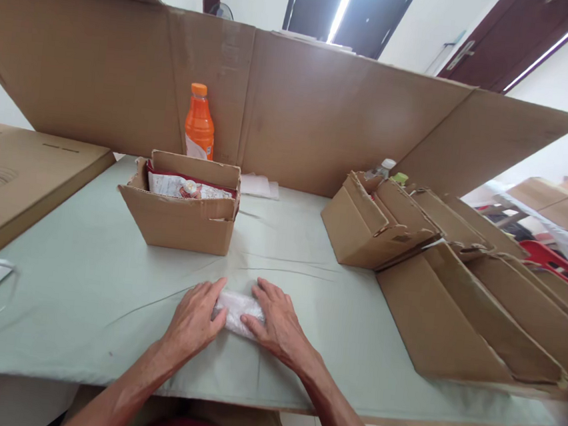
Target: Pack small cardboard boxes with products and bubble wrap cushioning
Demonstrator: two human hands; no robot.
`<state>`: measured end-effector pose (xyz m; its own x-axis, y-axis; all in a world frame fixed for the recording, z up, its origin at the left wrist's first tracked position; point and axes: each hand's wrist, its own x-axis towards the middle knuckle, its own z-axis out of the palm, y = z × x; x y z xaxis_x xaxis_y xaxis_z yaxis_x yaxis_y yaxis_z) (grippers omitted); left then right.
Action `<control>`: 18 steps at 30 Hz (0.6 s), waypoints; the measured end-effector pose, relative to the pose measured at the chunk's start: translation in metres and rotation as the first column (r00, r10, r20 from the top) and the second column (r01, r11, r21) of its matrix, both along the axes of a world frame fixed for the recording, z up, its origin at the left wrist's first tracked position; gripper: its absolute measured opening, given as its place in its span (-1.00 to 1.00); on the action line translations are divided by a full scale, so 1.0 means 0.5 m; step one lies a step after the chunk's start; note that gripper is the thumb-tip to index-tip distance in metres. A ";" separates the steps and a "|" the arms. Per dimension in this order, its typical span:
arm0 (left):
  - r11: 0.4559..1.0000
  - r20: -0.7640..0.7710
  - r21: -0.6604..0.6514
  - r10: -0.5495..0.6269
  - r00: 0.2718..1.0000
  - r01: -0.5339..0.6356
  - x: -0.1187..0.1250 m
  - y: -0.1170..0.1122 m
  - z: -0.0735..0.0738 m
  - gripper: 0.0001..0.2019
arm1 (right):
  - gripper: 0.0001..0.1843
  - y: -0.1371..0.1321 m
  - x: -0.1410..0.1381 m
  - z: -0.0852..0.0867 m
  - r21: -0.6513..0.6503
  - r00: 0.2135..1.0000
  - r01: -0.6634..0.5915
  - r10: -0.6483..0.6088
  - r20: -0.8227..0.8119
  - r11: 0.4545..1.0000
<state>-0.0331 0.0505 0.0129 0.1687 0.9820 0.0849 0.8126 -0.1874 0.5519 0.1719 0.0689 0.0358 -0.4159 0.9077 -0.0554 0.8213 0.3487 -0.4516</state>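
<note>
The left hand [198, 308] and right hand [281, 316] held the clear-wrapped bundle [238, 304] at its two ends, low on the bench [292, 230], fingers [269, 292] partly curved, thumbs inward. Light, even pressure from both sides would likely have kept the wrapping smooth.

Your view is brightly lit. Note the glare of the white strip [342, 10] at top centre and pale sheen on the screen [344, 111]. Shadows on the cloth [297, 231] are soft; the pack [240, 310] shows small highlights. Wide-angle distortion slants the door [527, 35]; your lower-right corner is blurred.
</note>
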 end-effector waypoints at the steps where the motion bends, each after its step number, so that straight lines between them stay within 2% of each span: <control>1: 1.000 0.008 -0.002 0.013 1.000 -0.013 -0.003 -0.002 -0.004 -0.48 | -0.52 0.001 -0.001 -0.005 -0.003 1.000 -0.023 0.023 -0.003 1.000; 4: 0.996 0.126 -0.066 0.067 0.990 -0.060 -0.016 -0.013 -0.014 -0.35 | -0.72 -0.008 -0.005 -0.025 0.027 0.988 -0.071 0.074 -0.133 0.997; 6: 0.987 0.277 -0.149 0.095 0.956 -0.055 -0.024 -0.020 -0.015 -0.23 | -0.74 -0.019 -0.007 -0.036 0.032 0.968 -0.065 0.070 -0.241 0.997; 9: 0.963 0.503 -0.265 0.090 0.860 0.054 -0.025 -0.022 -0.009 -0.19 | -0.75 -0.037 -0.004 -0.035 -0.071 0.957 -0.014 -0.007 -0.289 0.997; 11: 0.956 0.573 -0.272 0.068 0.817 0.111 -0.017 -0.024 -0.005 -0.21 | -0.62 -0.044 0.004 -0.021 -0.151 0.960 0.005 -0.047 -0.277 0.989; 14: 0.971 0.543 -0.201 -0.003 0.839 0.134 -0.003 -0.031 -0.005 -0.20 | -0.29 -0.044 0.019 0.008 -0.210 0.971 -0.027 -0.025 -0.238 0.977; 15: 0.974 0.512 -0.161 -0.054 0.857 0.158 -0.001 -0.034 -0.004 -0.19 | -0.30 -0.041 0.023 0.016 -0.211 0.978 -0.047 0.002 -0.209 0.976; 18: 0.968 0.384 0.032 -0.243 0.891 0.250 -0.019 -0.028 0.021 -0.20 | -0.65 -0.023 0.024 0.037 -0.160 0.991 -0.099 0.082 -0.107 0.982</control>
<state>-0.0428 0.0363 0.0234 0.3639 0.9149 0.1747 0.4676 -0.3416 0.8152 0.1840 0.0573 0.0543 -0.5068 0.8480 -0.1550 0.7380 0.3339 -0.5864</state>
